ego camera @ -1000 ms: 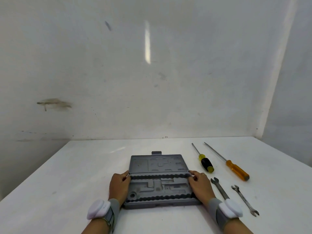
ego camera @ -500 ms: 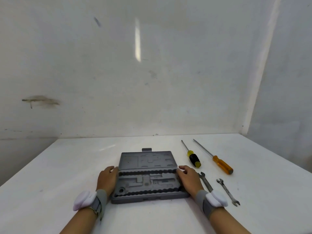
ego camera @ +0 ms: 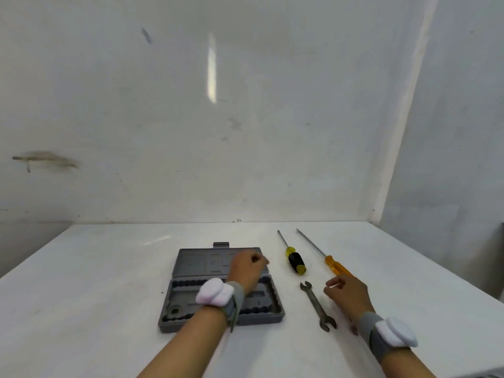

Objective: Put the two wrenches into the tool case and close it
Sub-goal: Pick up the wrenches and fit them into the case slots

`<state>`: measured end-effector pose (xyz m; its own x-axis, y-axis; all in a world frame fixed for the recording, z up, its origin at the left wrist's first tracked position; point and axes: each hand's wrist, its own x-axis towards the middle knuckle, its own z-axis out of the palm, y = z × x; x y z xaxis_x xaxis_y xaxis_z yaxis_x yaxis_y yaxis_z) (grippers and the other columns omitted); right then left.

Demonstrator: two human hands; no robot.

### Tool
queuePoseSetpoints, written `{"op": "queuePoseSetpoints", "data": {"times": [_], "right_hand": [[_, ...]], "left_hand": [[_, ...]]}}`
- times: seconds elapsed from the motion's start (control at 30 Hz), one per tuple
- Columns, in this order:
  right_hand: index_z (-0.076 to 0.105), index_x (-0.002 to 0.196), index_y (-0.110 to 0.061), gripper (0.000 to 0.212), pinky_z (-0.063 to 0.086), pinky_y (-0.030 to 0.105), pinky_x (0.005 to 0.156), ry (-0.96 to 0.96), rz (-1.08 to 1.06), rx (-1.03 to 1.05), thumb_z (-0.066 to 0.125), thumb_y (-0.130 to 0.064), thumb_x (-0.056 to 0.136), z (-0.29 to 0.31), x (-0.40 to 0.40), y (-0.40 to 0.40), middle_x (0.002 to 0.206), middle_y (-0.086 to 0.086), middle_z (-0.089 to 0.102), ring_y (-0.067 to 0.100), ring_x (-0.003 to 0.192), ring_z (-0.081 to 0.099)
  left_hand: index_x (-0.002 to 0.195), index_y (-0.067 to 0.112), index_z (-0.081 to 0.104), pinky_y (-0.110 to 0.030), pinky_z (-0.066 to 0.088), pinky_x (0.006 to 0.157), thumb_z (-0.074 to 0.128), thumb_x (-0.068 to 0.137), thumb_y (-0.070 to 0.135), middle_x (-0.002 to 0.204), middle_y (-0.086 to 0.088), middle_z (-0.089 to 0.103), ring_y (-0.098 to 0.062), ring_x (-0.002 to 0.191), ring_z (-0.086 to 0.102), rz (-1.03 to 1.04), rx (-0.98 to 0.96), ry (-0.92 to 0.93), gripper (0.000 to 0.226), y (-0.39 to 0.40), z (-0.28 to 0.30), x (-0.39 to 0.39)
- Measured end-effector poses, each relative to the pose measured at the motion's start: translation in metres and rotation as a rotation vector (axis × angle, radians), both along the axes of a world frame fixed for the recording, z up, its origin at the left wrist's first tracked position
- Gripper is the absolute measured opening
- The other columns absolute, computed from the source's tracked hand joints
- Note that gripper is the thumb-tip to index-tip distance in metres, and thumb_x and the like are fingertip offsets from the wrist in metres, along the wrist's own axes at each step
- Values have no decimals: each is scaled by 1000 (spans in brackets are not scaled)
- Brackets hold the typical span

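Note:
The grey tool case lies open on the white table, its lid flat on the far side and its moulded tray empty. My left hand reaches across the case and hovers over the lid's right part, fingers curled with nothing seen in them. A dark double-ended wrench lies just right of the case. My right hand is right of that wrench, low over the table, fingers spread and empty. The second wrench is hidden under my right hand and wrist.
A black-and-yellow screwdriver and a longer orange-handled screwdriver lie beyond the wrenches, shafts pointing at the back wall. My right fingertips are close to the orange handle. The table meets walls at the back and right.
Both hands have left the sides of the case. My left hand moved up and right over the lid; my right hand swung right, over the spot where the second wrench lay.

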<state>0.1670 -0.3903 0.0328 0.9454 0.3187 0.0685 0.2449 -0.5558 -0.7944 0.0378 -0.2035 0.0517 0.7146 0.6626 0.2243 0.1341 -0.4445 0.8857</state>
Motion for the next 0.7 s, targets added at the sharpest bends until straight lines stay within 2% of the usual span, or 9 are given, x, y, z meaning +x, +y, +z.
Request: {"op": "queuePoseSetpoints", "data": {"times": [0.13, 0.2, 0.3, 0.37, 0.43, 0.5, 0.57, 0.63, 0.7], "right_hand": [[69, 93, -5, 20, 39, 18, 56, -12, -2, -48, 74, -13, 75, -5, 7, -15, 82, 6, 63, 11, 64, 55], [69, 91, -3, 21, 37, 14, 52, -13, 2, -52, 76, -12, 74, -8, 11, -18, 70, 1, 61, 7, 59, 54], [70, 88, -5, 18, 38, 14, 53, -6, -18, -72, 75, -6, 71, -11, 13, -18, 82, 8, 68, 8, 63, 56], [71, 86, -8, 16, 41, 18, 56, 12, -48, -66, 74, -6, 70, -11, 15, -16, 93, 10, 69, 12, 70, 60], [71, 87, -11, 18, 42, 22, 70, 28, -79, -55, 74, -7, 70, -13, 20, -14, 96, 6, 64, 16, 83, 59], [71, 93, -13, 24, 41, 24, 79, 50, -96, -42, 73, -5, 70, -13, 19, -13, 96, 3, 54, 18, 93, 55], [71, 93, -15, 25, 45, 27, 82, 52, -95, -26, 74, -7, 70, -15, 21, -12, 93, 1, 58, 21, 97, 60], [73, 86, -18, 19, 50, 29, 84, 40, -69, 1, 74, -8, 69, -15, 21, -12, 86, 1, 70, 18, 87, 65], [74, 80, -19, 16, 54, 30, 81, 29, -33, 28, 72, -6, 70, -16, 22, -12, 80, 2, 74, 17, 79, 68]], "left_hand": [[89, 4, 73, -23, 44, 70, 57, 83, 14, 83, -5, 63, -14, 77, 56, -150, -29, 52, 19, -36, -7, 31], [85, 10, 72, -14, 46, 63, 58, 82, 13, 76, -2, 63, -5, 67, 59, -208, -56, 62, 14, -51, -11, 44], [84, 11, 68, -5, 45, 50, 55, 83, 8, 67, 6, 59, -1, 52, 55, -290, -150, 107, 14, -71, -17, 61], [86, 12, 65, -10, 51, 58, 53, 84, 8, 71, 2, 62, -2, 52, 57, -319, -235, 142, 13, -81, -21, 71], [90, 12, 65, -20, 55, 73, 52, 83, 9, 85, -7, 67, -6, 58, 62, -315, -273, 171, 16, -88, -24, 80], [99, 7, 70, -29, 53, 88, 51, 82, 10, 100, -15, 70, -20, 79, 68, -297, -278, 190, 25, -90, -28, 86], [94, 4, 71, -33, 52, 95, 53, 81, 11, 90, -12, 71, -25, 93, 65, -285, -242, 222, 24, -91, -31, 92], [87, 6, 71, -35, 51, 93, 54, 80, 11, 68, 1, 59, -22, 87, 60, -291, -229, 231, 20, -91, -33, 93], [77, 9, 70, -36, 51, 86, 53, 79, 10, 61, 4, 53, -21, 77, 57, -307, -241, 245, 17, -92, -32, 92]]}}
